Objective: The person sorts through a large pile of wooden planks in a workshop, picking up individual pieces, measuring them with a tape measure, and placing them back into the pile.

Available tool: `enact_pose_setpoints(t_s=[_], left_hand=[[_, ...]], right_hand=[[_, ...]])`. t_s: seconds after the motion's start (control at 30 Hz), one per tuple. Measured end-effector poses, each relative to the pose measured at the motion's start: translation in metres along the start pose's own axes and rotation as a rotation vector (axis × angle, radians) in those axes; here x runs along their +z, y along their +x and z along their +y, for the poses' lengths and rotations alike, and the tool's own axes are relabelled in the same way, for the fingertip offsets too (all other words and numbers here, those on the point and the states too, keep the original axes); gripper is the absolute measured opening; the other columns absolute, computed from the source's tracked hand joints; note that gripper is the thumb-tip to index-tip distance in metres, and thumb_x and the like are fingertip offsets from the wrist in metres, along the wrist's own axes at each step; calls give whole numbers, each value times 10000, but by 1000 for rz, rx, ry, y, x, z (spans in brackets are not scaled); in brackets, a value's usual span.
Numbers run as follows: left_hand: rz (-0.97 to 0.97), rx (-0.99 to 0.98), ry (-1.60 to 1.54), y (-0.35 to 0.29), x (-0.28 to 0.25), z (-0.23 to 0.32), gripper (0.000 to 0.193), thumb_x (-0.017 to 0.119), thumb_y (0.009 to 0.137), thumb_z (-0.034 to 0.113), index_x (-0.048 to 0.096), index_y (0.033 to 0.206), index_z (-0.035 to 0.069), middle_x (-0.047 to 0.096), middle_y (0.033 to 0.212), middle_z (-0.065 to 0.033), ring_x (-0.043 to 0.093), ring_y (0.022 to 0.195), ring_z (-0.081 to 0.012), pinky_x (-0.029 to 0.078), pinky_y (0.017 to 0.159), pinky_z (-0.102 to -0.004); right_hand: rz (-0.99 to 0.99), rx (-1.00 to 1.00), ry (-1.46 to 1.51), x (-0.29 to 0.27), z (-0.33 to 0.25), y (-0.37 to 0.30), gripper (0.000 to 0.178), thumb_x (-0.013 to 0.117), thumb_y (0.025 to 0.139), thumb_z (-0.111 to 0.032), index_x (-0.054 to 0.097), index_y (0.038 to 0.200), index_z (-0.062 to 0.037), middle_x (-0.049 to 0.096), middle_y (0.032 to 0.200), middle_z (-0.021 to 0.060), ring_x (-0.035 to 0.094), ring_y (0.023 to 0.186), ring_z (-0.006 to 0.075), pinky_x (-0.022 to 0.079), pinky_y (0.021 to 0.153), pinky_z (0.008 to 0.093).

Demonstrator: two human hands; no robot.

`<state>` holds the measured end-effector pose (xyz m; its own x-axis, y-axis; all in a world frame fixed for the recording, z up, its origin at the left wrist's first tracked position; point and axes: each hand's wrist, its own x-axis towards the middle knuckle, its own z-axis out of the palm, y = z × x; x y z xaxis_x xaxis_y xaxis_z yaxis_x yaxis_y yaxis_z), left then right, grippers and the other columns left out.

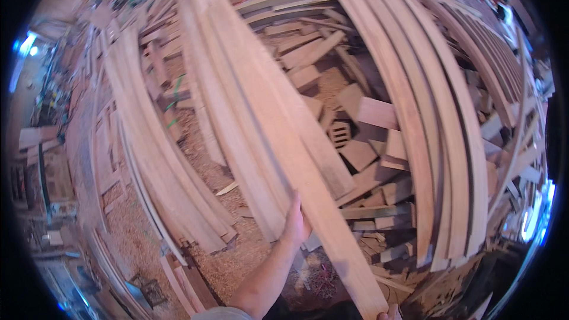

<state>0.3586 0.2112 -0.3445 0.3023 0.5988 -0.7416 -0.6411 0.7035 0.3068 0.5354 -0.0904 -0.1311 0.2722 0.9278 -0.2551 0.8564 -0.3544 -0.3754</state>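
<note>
A long, pale wooden plank [326,219] slants from the far left of the middle down to the lower right. My left hand [297,224] grips its left edge partway along, thumb pointing up the edge and the other fingers hidden beneath. At the near end, my right hand [389,314] closes on the plank's corner, mostly cut off by the picture's lower rim. Beside and under the plank lie more long boards [237,124], and one shorter-reaching board [332,163] sticks out on its right side.
To the left, a stack of boards [166,166] rests over wood shavings [219,266]. Several long planks [438,124] lie side by side on the right. Between them is a heap of offcuts [355,154], with a slotted wooden block [339,134]. Reddish slats [474,47] fill the far right.
</note>
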Motion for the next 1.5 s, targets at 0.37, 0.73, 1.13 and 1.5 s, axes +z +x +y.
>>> enact_pose_setpoints(t_s=[0.37, 0.73, 1.13, 1.5], left_hand=[[55, 261, 278, -45, 176, -84, 341, 570, 975, 163, 518, 1244, -39, 597, 1197, -133, 590, 1098, -205, 486, 953, -348], [-188, 301, 817, 47, 263, -150, 496, 604, 969, 305, 462, 1317, -19, 598, 1237, -123, 572, 1139, -184, 456, 964, -308], [190, -348, 1745, -148, -129, -83, 514, 684, 848, 398, 599, 1210, 43, 674, 1100, -180, 654, 1046, -294, 505, 927, -361], [241, 134, 1860, -216, -254, -67, 477, 750, 734, 306, 640, 1127, 59, 596, 1218, -145, 567, 1130, -343, 466, 971, -429]], right_hand=[[181, 290, 369, -17, 114, -54, 371, 732, 779, -296, 591, 973, -13, 511, 723, 58, 480, 548, 190, 385, 486, 344], [240, 147, -229, -20, 231, 139, 278, 709, 796, -237, 604, 799, 20, 379, 1461, 219, 365, 1327, 435, 352, 1050, 536], [220, 75, -542, 35, 235, 192, 275, 614, 907, -222, 671, 953, 43, 393, 1496, 133, 272, 1421, 384, 207, 1151, 569], [-663, 371, 272, 398, 11, 213, 584, 734, 782, -449, 611, 1107, 20, 644, 1085, 193, 621, 1041, 324, 483, 916, 400]])
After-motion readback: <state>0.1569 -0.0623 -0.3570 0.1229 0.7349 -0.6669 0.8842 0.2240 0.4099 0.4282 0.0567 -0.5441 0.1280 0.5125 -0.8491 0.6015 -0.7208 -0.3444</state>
